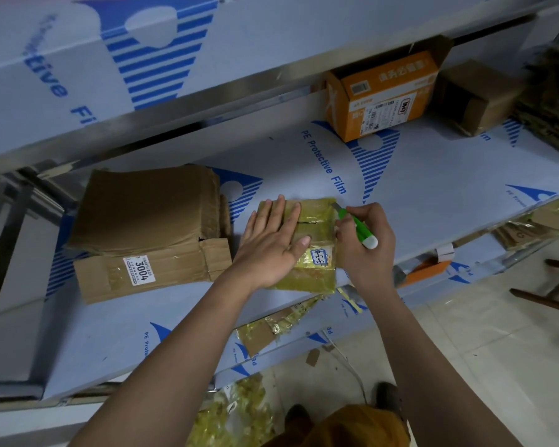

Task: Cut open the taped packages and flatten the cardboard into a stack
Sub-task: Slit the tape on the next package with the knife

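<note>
yellow-taped package point(313, 221), green-white knife point(360, 230), orange box point(388, 91)

The flat left hand point(273, 240) hides much of the small yellow-taped cardboard package point(310, 253). Right of that package, the corrugated cardboard pile point(552, 98) is blurred and cropped by the frame edge.

Both forearms bare to the elbow and beyond; no sleeve edge visible on either. Left hand point(273, 245) bare: no glove, ring or watch. Right hand point(367, 243) likewise bare, wrist unadorned. Nails short. Lower down, a garment point(352, 427) in mustard-orange cloth, plain, no print or seam detail readable in the dim light. Dark shoes point(388, 398) below it, rounded toes; the make cannot be told.
</note>
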Demonstrator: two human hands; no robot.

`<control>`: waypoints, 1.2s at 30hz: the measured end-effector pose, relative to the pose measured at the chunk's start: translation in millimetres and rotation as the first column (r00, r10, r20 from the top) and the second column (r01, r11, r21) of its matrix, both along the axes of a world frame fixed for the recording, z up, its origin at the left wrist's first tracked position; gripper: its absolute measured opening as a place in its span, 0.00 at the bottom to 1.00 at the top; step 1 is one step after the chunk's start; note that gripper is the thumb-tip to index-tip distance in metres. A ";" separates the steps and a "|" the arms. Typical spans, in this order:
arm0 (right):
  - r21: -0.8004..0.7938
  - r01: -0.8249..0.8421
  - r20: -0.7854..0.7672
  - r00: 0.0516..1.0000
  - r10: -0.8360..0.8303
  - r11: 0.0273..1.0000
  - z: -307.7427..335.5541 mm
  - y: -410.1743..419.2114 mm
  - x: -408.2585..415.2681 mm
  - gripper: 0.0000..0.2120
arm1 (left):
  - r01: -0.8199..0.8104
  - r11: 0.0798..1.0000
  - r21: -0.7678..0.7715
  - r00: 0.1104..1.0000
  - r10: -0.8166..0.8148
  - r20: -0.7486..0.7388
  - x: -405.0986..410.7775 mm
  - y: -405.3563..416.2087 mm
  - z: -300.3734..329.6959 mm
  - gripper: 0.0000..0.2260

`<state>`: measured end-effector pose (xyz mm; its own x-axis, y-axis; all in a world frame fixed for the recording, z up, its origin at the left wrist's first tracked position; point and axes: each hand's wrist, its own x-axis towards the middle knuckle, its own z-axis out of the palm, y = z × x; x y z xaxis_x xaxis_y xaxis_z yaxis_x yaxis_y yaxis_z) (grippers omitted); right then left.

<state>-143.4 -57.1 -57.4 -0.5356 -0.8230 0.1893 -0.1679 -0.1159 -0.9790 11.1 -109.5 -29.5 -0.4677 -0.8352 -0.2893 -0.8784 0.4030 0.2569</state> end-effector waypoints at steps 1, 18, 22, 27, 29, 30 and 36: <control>-0.004 0.012 -0.004 1.000 -0.012 1.000 -0.2 0.5 -0.7 0.02 | 0.002 1.000 -0.002 1.000 -0.002 -0.002 -0.3 0.3 -0.4 0.28; 0.032 0.046 0.071 0.996 -0.048 0.998 -5.7 -2.7 0.2 0.03 | -0.001 1.000 -0.028 1.000 0.001 -0.005 1.2 -0.6 -3.3 0.28; 0.049 0.019 0.294 0.955 -0.033 0.999 -4.7 -2.9 -3.0 0.06 | 0.003 0.999 -0.033 1.000 -0.003 0.000 1.0 -0.7 -3.4 0.28; 0.047 0.000 0.333 0.943 -0.016 0.999 -3.6 -1.8 -2.8 0.08 | 0.004 0.999 -0.050 1.000 -0.003 0.015 -0.3 1.1 -3.7 0.28; 0.044 0.007 0.334 0.942 -0.021 0.999 -5.4 -0.3 -2.5 0.08 | 0.003 0.999 -0.054 1.000 -0.002 0.019 -1.3 2.5 -2.8 0.28; 0.039 0.010 0.334 0.942 -0.023 0.999 -5.5 0.8 -2.2 0.08 | 0.002 0.998 -0.055 1.000 -0.001 0.021 -1.7 3.0 -2.3 0.28; 0.024 0.030 0.239 0.970 -0.035 0.999 -4.7 9.9 1.9 0.09 | 0.003 0.998 -0.059 0.999 -0.001 0.034 -2.8 3.0 -2.2 0.28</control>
<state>-141.4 -47.2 -62.1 -0.5900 -0.8066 0.0356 0.0685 -0.0940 -0.9932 8.3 -106.5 -31.7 -0.4600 -0.8504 -0.2554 -0.8855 0.4180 0.2031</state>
